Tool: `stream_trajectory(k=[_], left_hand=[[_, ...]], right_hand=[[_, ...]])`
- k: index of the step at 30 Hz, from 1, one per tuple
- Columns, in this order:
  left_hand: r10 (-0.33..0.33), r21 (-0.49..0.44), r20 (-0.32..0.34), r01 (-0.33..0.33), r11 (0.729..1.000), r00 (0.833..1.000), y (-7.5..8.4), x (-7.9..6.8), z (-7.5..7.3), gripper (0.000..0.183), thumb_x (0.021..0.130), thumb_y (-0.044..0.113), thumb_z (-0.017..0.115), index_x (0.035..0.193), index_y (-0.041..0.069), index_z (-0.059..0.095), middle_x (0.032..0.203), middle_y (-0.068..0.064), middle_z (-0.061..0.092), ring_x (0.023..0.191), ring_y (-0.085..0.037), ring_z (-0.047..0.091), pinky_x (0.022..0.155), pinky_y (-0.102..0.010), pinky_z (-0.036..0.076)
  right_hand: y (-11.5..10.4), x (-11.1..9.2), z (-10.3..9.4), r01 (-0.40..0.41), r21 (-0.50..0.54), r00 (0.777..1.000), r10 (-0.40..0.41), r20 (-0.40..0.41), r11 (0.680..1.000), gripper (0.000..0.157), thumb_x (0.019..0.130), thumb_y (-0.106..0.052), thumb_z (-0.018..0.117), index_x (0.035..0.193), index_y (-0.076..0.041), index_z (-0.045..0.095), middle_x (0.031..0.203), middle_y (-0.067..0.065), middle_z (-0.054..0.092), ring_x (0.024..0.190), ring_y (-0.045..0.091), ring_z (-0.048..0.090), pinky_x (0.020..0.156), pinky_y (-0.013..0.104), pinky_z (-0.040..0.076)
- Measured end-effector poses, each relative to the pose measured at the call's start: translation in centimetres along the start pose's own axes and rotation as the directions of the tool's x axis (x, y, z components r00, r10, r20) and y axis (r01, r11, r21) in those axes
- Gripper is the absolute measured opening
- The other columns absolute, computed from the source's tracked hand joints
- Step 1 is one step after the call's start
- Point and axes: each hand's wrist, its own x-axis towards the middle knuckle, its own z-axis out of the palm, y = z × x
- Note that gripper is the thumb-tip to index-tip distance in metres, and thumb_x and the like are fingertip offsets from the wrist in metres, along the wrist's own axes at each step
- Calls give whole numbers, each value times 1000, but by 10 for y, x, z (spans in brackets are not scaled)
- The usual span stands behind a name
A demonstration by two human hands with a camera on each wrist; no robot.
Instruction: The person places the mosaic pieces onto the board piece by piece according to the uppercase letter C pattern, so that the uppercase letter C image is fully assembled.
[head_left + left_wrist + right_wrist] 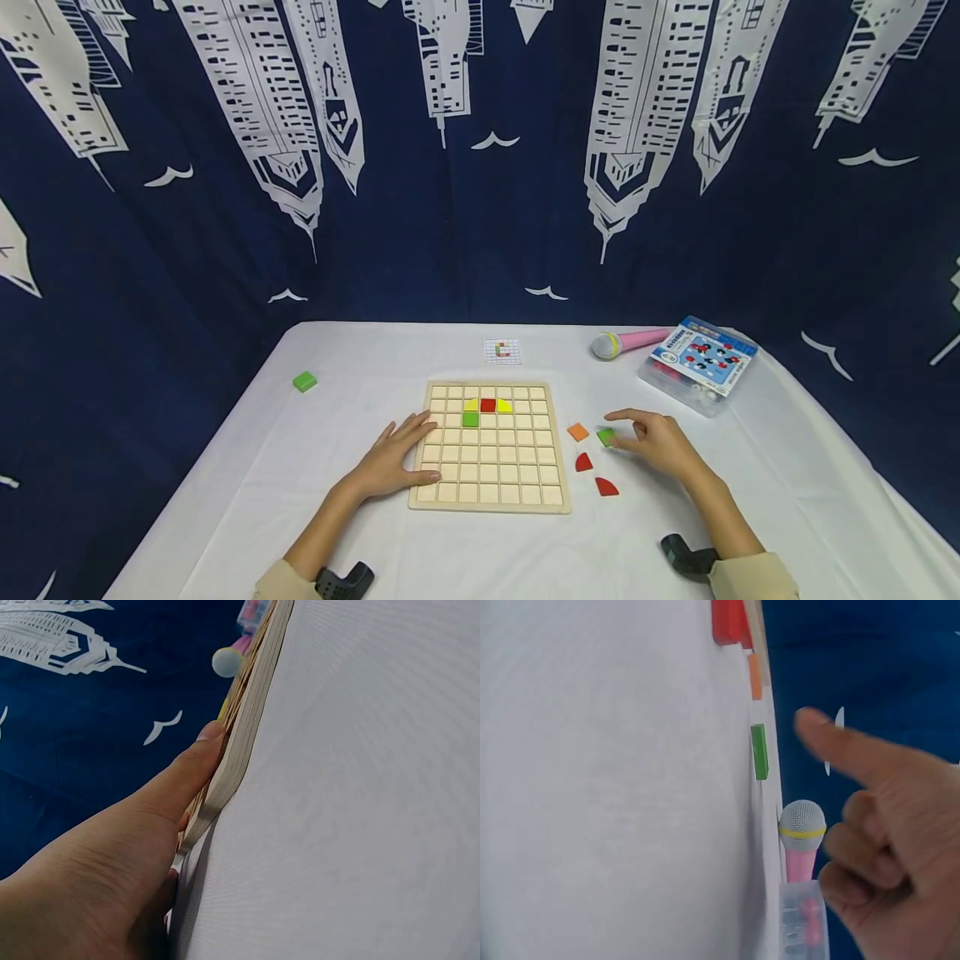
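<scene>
My left hand rests along the left edge of a wooden grid board, fingers spread and thumb at the lower left. In the left wrist view the thumb lies on the board's edge. On the board sit a red square, two yellow rounded pieces either side of it and a green square. My right hand hovers over a loose green square, thumb and index finger spread apart, other fingers curled. The right wrist view shows this green square lying on the table, apart from the thumb.
An orange square and two red quarter-round pieces lie right of the board. Another green piece is far left. A small pattern card, a pink microphone and a plastic box are at the back.
</scene>
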Motion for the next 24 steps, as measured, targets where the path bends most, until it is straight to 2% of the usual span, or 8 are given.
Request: stream_trajectory(k=[8,13,19,24], left_hand=[[9,5,-2,-9,1000,1000,-1,0,0,87,74,63,63,141,14,39,151,-3,24,139,-26,15,111,-48,4],[10,5,-1,-9,1000,1000,-1,0,1,87,74,64,63,141,14,39,151,-3,23,139,-26,14,111,-48,4],[13,7,-3,-13,1000,1000,-1,-1,0,87,74,63,63,141,14,39,151,-4,24,139,-27,15,111,-49,4],[14,10,-5,-14,1000,1000,-2,0,0,88,73,64,63,141,14,39,151,-4,23,139,-27,15,111,-48,4]], right_hand=[[18,2,3,13,-56,997,-8,79,998,31,76,-19,76,106,-13,69,54,-5,35,50,9,30,44,22,25],[20,2,5,10,-62,998,-6,59,998,24,77,-22,75,99,-14,70,53,-5,36,50,9,31,44,22,26],[-3,1,11,71,-40,997,-72,-40,997,22,75,-24,77,94,-15,70,52,-8,32,48,7,27,42,22,23],[-38,5,23,84,-56,995,-87,-53,995,27,73,-31,78,93,-16,69,51,-8,29,46,7,25,42,22,21]])
